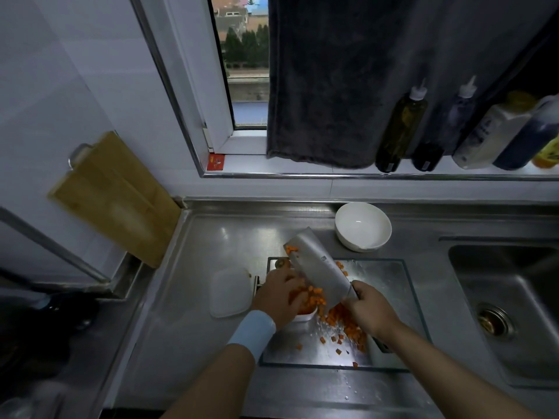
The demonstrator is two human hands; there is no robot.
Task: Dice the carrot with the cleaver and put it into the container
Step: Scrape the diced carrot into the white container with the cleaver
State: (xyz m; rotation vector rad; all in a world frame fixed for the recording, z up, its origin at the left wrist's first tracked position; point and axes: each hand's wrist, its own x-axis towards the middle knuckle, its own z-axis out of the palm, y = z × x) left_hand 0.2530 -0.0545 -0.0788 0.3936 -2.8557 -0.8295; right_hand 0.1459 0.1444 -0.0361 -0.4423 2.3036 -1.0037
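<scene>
Left hand point(279, 293) and cleaver point(320, 267) cover container point(304, 316); bowl point(357, 244) behind.

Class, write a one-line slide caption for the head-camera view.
Right hand holds the cleaver tilted while the left hand pushes carrot dice off the blade into the small white container.

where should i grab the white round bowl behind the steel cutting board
Take the white round bowl by its rim on the right side, pinching down from above. It stands upright, mouth open and apparently empty, so the rim is free, while the steel cleaver is raised close to its left.
</scene>
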